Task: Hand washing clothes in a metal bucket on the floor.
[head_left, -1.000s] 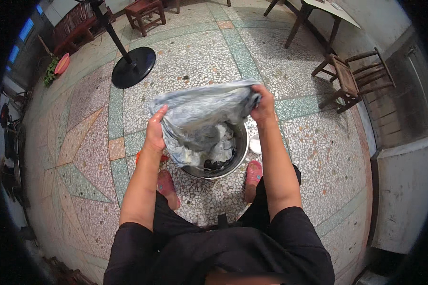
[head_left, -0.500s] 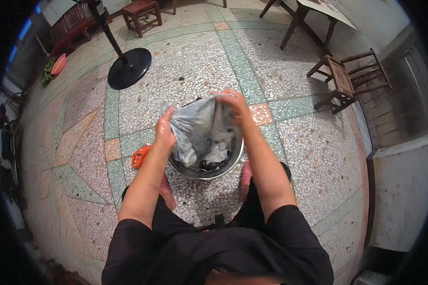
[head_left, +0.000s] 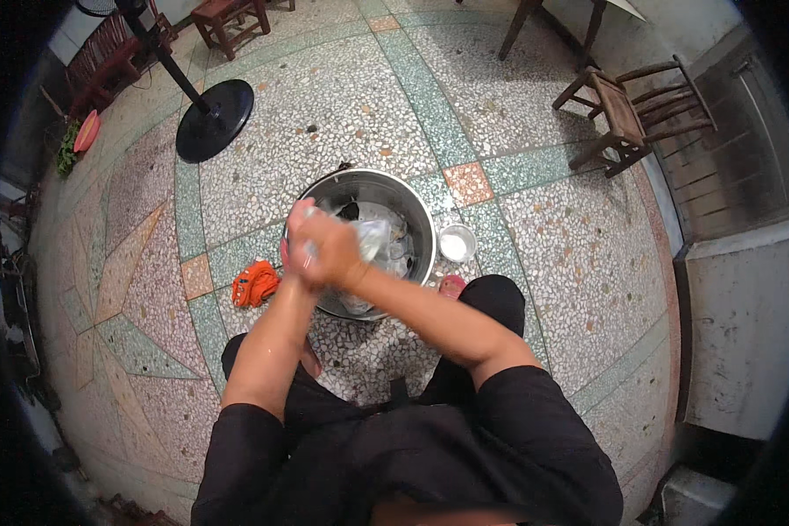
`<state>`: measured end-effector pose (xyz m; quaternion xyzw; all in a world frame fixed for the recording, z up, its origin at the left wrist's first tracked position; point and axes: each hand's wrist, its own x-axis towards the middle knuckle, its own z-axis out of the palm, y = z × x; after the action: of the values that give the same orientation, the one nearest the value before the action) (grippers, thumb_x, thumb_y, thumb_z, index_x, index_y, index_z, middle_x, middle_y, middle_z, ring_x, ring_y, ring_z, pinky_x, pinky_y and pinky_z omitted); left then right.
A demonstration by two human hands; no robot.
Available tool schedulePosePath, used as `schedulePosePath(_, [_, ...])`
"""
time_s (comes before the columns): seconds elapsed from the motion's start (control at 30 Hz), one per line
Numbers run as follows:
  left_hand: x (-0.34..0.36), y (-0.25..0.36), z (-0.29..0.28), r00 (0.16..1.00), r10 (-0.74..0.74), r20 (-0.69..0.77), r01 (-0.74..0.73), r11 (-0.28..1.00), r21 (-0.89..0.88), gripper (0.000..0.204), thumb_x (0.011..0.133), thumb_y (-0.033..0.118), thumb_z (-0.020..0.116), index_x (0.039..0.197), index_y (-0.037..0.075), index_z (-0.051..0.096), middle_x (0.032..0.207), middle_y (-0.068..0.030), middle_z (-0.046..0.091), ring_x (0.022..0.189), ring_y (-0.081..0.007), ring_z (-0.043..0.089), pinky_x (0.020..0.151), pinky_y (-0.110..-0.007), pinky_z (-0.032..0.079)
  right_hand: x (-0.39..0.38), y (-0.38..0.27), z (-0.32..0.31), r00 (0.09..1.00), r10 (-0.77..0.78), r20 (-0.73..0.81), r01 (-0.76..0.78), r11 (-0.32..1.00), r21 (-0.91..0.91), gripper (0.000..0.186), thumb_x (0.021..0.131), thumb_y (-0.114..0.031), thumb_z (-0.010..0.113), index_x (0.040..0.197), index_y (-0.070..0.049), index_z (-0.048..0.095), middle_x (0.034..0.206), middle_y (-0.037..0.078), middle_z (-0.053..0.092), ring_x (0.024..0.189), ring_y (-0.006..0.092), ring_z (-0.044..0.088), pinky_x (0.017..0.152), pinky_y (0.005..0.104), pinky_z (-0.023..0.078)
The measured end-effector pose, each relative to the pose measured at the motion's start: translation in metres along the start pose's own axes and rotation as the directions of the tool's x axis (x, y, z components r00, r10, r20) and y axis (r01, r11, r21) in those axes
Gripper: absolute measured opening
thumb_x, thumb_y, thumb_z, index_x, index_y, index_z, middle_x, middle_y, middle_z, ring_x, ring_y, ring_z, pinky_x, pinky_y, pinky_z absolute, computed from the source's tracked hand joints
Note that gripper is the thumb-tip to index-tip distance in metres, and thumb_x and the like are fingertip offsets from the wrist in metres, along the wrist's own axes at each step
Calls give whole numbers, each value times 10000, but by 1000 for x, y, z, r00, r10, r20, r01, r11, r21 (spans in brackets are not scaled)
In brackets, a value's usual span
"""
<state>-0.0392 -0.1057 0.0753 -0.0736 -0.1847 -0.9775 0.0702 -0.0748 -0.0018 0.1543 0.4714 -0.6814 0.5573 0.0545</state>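
Observation:
My left hand (head_left: 301, 254) and right hand (head_left: 335, 247) are closed together, blurred, over the left part of a round steel basin (head_left: 429, 223), gripping the pale grey-blue wet cloth (head_left: 373, 241). My right hand covers much of the left one and of the bunched fabric. Inside the basin lie more wet pale and dark fabrics. Just right of it is a small round container (head_left: 458, 243) with white contents; to its left a bright orange cloth (head_left: 256, 283) lies on the floor.
A black stand with a round base (head_left: 215, 123) is at upper left, near a wooden bench (head_left: 96, 61), a stool (head_left: 223, 17) and a pink basin (head_left: 86, 131). A wooden chair (head_left: 622, 114) and a table (head_left: 522, 26) stand at upper right. My pink sandal (head_left: 451, 286) shows beside the steel basin.
The cloth was held spread between both hands; now it is bunched. My right hand has moved left and down to meet my left hand, uncovering more of the basin and small container.

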Motion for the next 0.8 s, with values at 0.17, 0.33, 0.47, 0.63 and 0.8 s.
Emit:
schedulePosePath(0.17, [30,-50,49,690,301,-658,-65,932,358,278,851,340,400,880,109,551,835,-38,544,795,-165,539,711,-327,450,8,47,-16,984,124,-128,-121,992,27,195,660,-289,570,642,-95,571,659,121,570,622,319,559,555,397,440])
schedulePosePath(0.33, [12,-31,22,744,188,-641,-19,965,260,291,836,359,397,881,112,544,830,-33,543,803,-164,542,733,-327,447,11,33,-15,977,194,-86,-193,981,21,146,671,-230,576,671,-85,565,681,125,566,626,326,552,562,388,442])
schedulePosePath(0.47, [2,35,-39,934,-283,216,298,954,-37,284,820,417,442,851,144,514,810,-20,521,783,-161,528,749,-313,432,-10,-35,-3,993,-109,47,101,985,142,106,660,-163,566,696,-64,557,681,115,561,632,309,559,588,356,456])
schedulePosePath(0.63, [26,-32,102,605,47,-795,158,971,178,184,755,278,526,722,97,516,732,-18,530,715,-159,535,687,-298,449,14,59,-36,903,410,-129,-414,910,0,231,758,-297,533,709,-75,576,730,169,588,689,354,570,579,418,437])
schedulePosePath(0.8, [15,14,94,929,38,-369,352,225,909,364,690,217,625,994,41,530,917,-68,549,878,-173,530,778,-295,430,35,96,-77,814,567,127,-544,820,-178,356,801,-358,434,766,-44,598,725,150,610,684,314,586,615,408,438])
